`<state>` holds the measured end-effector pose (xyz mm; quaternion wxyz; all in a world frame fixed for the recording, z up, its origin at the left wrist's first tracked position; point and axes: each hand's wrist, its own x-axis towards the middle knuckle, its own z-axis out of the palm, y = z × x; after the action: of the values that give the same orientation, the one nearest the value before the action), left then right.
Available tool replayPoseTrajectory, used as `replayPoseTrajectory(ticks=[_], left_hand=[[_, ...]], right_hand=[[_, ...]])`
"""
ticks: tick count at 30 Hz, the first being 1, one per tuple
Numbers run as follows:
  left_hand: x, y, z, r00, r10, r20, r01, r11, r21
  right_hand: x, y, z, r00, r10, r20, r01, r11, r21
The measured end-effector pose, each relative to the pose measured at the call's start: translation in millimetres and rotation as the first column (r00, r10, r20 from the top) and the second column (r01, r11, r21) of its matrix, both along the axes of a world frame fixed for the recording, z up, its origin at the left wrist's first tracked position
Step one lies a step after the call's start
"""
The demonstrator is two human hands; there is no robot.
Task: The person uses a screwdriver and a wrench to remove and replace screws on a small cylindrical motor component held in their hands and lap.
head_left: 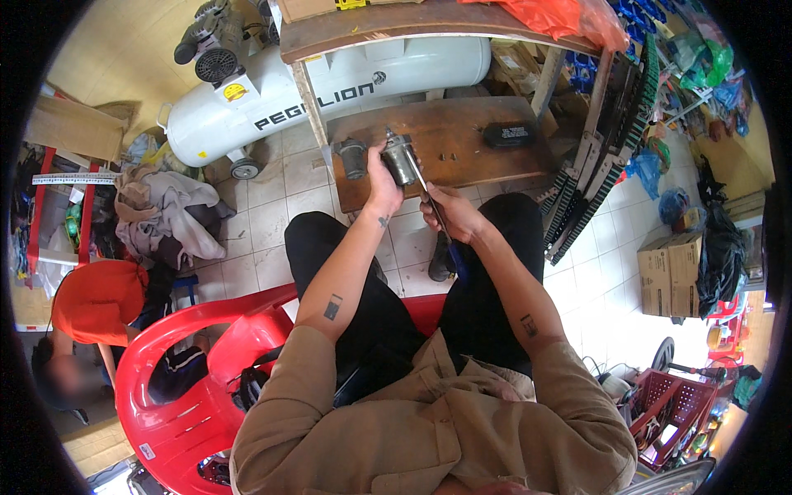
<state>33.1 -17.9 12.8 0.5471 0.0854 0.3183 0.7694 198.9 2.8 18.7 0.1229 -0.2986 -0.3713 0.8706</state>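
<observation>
My left hand [382, 183] grips a grey cylindrical metal part [400, 158], held upright above a low wooden board [462, 140]. My right hand [450, 213] is closed around a screwdriver [437, 216] with a blue handle. Its shaft slants up to the side of the metal part. A second, darker round metal part [352, 157] stands on the board just left of my left hand. I sit on a red plastic chair [186, 379], legs in black trousers.
A white air compressor tank [330, 95] lies behind a wooden bench [388, 25]. A black flat object [507, 134] rests on the board. Black-green racks [606, 157] lean at right. Cardboard boxes [672, 272], a rag pile [165, 214], and a person in orange [95, 305] surround me.
</observation>
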Motion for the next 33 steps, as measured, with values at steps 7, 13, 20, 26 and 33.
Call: replayPoseTrajectory(ticks=[7, 13, 20, 26, 33], left_hand=[[0, 0, -2, 1.000, 0.003, 0.004, -0.003, 1.000, -0.022], [2, 1, -4, 1.000, -0.026, -0.002, 0.026, 0.999, -0.024], [-2, 3, -7, 1.000, -0.013, -0.021, 0.012, 0.998, -0.065], [-5, 3, -8, 1.000, -0.019, 0.004, 0.020, 0.998, -0.059], [-5, 4, -9, 1.000, -0.023, 0.007, 0.023, 0.998, -0.058]], right_hand=[[-4, 0, -2, 0.990, -0.105, 0.090, 0.090, 0.984, 0.154], [-3, 1, -7, 0.984, -0.111, 0.137, 0.079, 0.972, 0.221], [-1, 6, -8, 0.993, 0.018, 0.117, -0.030, 0.994, 0.102], [-1, 1, -3, 0.985, -0.023, 0.170, -0.032, 0.948, 0.318], [-9, -5, -13, 0.968, -0.154, 0.197, 0.067, 0.919, 0.389]])
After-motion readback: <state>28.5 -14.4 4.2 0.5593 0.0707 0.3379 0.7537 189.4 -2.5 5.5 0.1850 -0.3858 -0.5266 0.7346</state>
